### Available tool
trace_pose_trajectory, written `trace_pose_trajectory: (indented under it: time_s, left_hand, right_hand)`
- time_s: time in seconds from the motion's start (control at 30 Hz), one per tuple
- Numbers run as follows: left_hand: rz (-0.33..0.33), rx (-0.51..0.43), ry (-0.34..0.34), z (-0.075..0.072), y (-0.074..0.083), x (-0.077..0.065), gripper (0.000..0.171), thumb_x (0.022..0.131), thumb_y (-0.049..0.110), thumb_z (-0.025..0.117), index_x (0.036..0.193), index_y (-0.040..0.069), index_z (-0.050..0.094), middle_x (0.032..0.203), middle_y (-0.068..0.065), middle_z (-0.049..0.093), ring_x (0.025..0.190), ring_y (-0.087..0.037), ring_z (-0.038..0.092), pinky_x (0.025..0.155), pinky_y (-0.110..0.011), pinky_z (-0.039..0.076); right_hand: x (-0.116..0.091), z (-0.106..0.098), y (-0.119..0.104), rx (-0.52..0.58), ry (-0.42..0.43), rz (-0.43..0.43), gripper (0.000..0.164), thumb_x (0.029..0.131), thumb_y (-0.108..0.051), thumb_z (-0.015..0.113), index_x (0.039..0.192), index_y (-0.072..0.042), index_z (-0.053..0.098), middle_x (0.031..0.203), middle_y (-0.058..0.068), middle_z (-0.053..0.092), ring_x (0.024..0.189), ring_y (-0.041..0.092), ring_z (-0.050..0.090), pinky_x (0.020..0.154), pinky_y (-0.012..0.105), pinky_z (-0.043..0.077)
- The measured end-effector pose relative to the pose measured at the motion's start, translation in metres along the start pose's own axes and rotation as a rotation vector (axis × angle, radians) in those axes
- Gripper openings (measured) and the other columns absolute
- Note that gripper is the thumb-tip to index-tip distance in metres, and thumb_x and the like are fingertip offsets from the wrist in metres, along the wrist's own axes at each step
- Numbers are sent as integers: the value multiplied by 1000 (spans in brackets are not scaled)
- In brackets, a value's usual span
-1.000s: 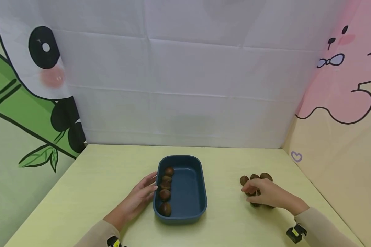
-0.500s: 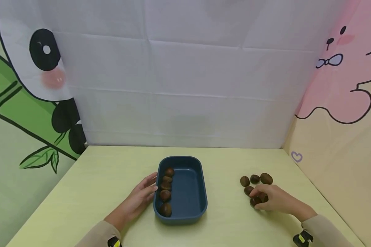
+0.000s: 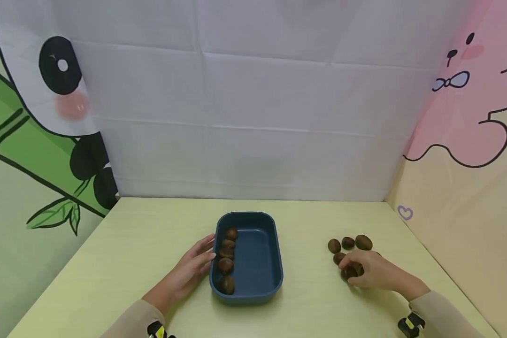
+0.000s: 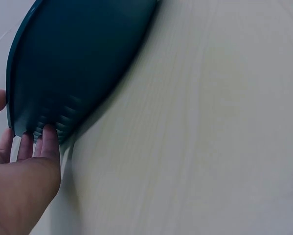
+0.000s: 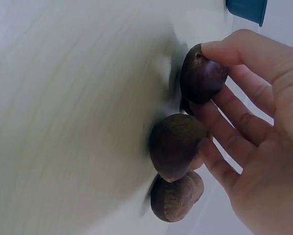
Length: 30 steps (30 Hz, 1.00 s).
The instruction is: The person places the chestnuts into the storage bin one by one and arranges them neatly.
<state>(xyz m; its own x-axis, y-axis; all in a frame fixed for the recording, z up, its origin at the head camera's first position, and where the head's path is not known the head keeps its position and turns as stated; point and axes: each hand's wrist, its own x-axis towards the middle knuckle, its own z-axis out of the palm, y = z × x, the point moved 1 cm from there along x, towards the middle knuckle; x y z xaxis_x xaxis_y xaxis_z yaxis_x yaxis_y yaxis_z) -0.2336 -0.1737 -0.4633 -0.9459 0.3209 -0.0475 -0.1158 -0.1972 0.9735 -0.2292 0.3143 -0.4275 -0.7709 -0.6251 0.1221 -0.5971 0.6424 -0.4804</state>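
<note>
The right hand (image 3: 369,273) pinches a chestnut (image 5: 202,74) between thumb and fingers, within the loose chestnuts (image 3: 349,243) well right of the blue tray (image 3: 257,281). The left hand (image 3: 190,270) rests with straight fingers against the tray's left wall, beside a row of chestnuts (image 3: 226,263) inside it.

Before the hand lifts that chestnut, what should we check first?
1. Right hand pinches a chestnut between thumb and fingers: ok.
2. Left hand rests against the blue tray: ok.
3. Tray has bare floor beside its row of chestnuts: ok.
4. Table between pile and tray is bare: ok.
5. Neighbouring chestnuts touch the fingers, may roll: not ok.
</note>
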Motion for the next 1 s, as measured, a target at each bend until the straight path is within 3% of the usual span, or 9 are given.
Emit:
trace_pose_trajectory:
  time_s: [0.2,0.4,0.6,0.8,1.0]
  left_hand:
    - [2,7,2,1,1,1,64,102,8,52,158,6,22,162,-20,19,146,-36,24,107,-34,37]
    - [9,-2,-9,0,1,3,65,101,8,52,158,6,20,163,-20,17,147,-36,23,110,-39,34]
    - [11,-7,-10,1,0,3,65,101,7,50,159,5,20,163,-21,17,147,-37,22,112,-42,31]
    - [12,-7,1,1,1,2,64,101,6,50,158,5,20,163,-20,17,146,-37,23,112,-42,31]
    - [7,-3,1,1,1,2,64,101,7,50,158,5,20,163,-21,17,147,-37,23,110,-39,34]
  right_hand:
    - [9,-8,-8,-13,4,-12,26,85,-13,80,109,-14,71,107,-9,67,92,8,59,76,30,51]
    - [30,-19,-24,11,21,-43,26,87,-10,77,112,-13,69,106,-7,66,91,11,62,78,38,54]
    - [65,-24,-44,49,15,-55,28,88,-9,76,113,-17,69,104,-7,66,88,13,62,75,36,54]
    - [105,-21,-71,94,-8,-115,29,89,-12,75,117,-18,68,107,-8,66,93,11,63,89,46,52]
    - [148,-18,-96,172,-43,-151,28,90,-12,73,118,-16,68,106,-6,67,94,13,65,92,50,50]
